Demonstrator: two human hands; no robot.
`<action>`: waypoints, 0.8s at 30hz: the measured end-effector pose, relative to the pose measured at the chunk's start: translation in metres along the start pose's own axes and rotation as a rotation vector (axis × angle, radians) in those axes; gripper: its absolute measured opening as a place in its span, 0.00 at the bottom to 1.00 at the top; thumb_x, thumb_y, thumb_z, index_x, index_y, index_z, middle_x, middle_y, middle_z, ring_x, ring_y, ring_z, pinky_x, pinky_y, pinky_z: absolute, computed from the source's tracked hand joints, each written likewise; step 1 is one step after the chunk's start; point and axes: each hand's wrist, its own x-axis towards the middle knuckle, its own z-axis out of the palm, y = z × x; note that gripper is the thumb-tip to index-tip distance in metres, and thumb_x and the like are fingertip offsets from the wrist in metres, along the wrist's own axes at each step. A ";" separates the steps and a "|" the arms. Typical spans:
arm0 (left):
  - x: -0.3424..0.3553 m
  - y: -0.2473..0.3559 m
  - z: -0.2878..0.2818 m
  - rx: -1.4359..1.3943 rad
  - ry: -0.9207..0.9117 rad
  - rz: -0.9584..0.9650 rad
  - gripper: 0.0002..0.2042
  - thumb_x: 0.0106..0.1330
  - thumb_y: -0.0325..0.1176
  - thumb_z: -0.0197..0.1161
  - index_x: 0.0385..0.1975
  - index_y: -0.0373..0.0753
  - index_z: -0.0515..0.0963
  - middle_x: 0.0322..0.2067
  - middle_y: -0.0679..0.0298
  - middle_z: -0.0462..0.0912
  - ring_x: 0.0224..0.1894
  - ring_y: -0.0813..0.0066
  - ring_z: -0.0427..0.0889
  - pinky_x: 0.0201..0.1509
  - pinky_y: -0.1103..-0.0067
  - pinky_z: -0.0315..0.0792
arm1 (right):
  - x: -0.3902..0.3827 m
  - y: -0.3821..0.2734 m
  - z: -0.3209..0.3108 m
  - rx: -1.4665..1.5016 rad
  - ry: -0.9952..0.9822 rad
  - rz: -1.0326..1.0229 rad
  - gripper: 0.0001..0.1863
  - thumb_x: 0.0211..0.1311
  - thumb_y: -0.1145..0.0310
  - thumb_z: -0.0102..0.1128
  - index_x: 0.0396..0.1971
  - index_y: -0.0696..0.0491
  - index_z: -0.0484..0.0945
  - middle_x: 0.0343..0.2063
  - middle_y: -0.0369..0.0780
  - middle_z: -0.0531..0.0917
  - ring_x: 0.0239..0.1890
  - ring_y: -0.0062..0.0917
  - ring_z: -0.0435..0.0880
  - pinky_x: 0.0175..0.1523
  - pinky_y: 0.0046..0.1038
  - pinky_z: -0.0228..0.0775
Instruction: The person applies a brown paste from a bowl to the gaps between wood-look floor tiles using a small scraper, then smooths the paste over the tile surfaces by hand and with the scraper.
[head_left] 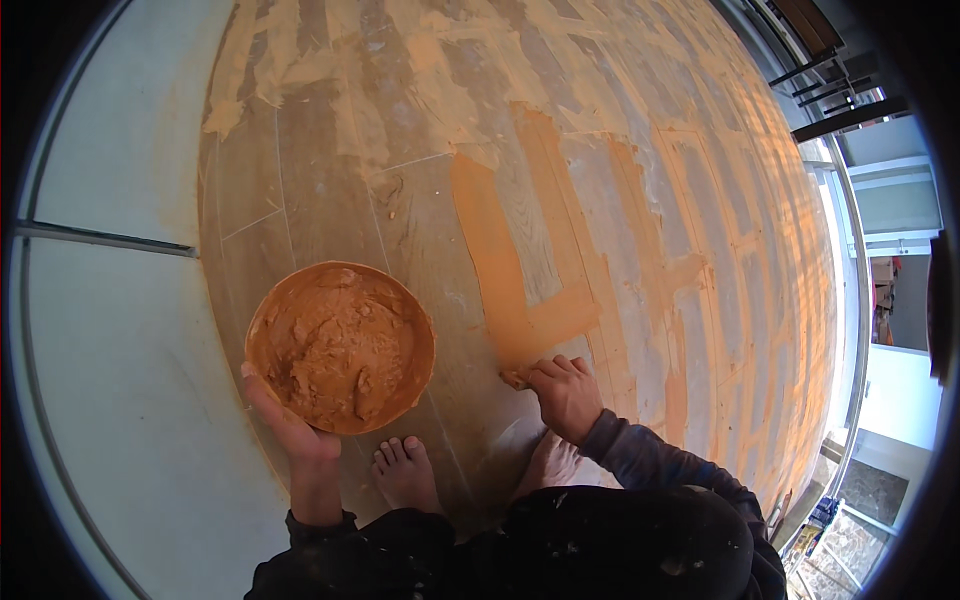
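My left hand [292, 425] grips a round bowl [424, 340] by its lower left side, the fingers running under it. Thick orange-brown paste [345, 345] fills much of the bowl. Over the wood-look tile floor [415, 225], my right hand [568, 400] is closed in a low grip. A small paste-coated edge shows at its fingertips; the rest of what it holds is hidden. Directly ahead of that hand, a wet orange strip of paste [490, 250] runs along a tile joint and joins a short crosswise band [563, 313].
My bare left foot [405, 470] stands beside the bowl; the right foot [552, 462] is behind my right hand. A pale wall [125, 370] borders the floor at left. Paler paste bands [430, 55] cover the far joints. A railing [858, 330] curves along the right.
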 end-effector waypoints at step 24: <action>0.025 -0.017 0.021 0.004 -0.181 -0.100 0.38 0.75 0.67 0.39 0.76 0.46 0.55 0.74 0.59 0.58 0.75 0.58 0.62 0.75 0.58 0.66 | 0.043 0.036 0.033 -0.152 0.237 -0.270 0.21 0.65 0.67 0.52 0.58 0.48 0.78 0.55 0.34 0.82 0.59 0.29 0.75 0.60 0.34 0.66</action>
